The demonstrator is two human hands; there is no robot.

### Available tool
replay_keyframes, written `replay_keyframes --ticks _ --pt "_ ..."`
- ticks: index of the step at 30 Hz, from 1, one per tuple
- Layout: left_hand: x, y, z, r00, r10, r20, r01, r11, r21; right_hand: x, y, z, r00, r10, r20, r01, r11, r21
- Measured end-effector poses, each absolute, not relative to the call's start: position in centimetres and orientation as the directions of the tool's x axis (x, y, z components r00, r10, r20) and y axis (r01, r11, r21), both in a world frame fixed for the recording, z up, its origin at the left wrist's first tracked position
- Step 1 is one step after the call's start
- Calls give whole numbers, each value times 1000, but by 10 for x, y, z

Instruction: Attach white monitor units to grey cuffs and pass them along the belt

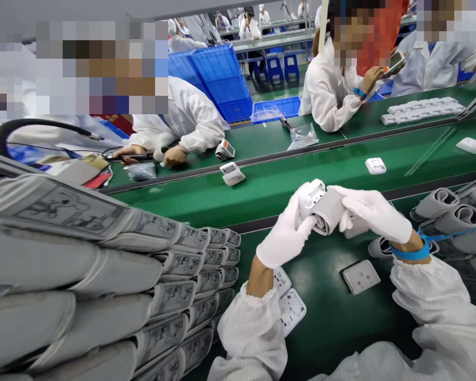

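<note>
Head view. A white device (314,193) with small dark slots and a rolled grey cuff (331,209) are held together above the green worktable (321,317), near its conveyor-side edge. The left hand (284,236), gloved in white, is closed on the device, with its thumb at the cuff's coil. The right hand (375,212), likewise gloved, has its fingers drawn narrow about the cuff's right-hand side.

Markings: the stacked cuffs (178,238) at left bear grey printed panels with line drawings; any lettering is too small and blurred to read. The grey piece (362,277) lying on the worktable carries small marks, likewise unreadable. White units (293,311) lie beside the left forearm, slotted sides up. Further rolled cuffs (465,219) are piled at right. The green conveyor (301,180) carries spaced white units.
</note>
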State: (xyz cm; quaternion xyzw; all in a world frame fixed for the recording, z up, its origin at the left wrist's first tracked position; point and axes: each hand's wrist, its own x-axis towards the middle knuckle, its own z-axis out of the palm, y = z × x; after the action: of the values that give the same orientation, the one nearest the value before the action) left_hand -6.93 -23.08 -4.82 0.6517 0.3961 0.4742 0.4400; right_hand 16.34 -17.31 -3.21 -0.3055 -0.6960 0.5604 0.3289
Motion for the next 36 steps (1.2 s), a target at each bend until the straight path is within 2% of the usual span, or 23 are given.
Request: replay_keyframes --ticks 2,5,11,17,19,23,28,31,36 --pt "-71 -232 -48 256 928 271 66 -296 953 165 -170 -36 -615 775 146 -17 172 -985" --pt "-68 -232 -49 181 944 278 78 -295 952 165 -168 -38 -615 772 160 -76 144 -987" --pt "-63 -228 -54 115 964 239 96 -250 964 159 -172 -37 -638 760 126 -66 109 -992" --pt "-47 -227 -43 -130 939 318 48 -314 948 157 -171 -36 -645 741 186 -151 116 -982" --pt "-43 -227 -36 -185 933 310 -15 -318 948 155 -173 -35 -581 786 214 -134 167 -977" --pt "-44 -229 -25 -242 931 272 -86 -300 950 146 -180 -35 -442 850 286 95 361 -928" --pt "-49 -234 -21 -178 937 301 -63 -316 947 138 -181 -46 -418 704 575 138 674 -725" --pt "-51 -233 -23 -174 939 295 -53 -308 950 138 -177 -51 -444 646 621 85 720 -688" --pt "-54 -223 -32 -172 969 180 -220 -216 951 143 -171 -52 -490 609 624 84 745 -661"
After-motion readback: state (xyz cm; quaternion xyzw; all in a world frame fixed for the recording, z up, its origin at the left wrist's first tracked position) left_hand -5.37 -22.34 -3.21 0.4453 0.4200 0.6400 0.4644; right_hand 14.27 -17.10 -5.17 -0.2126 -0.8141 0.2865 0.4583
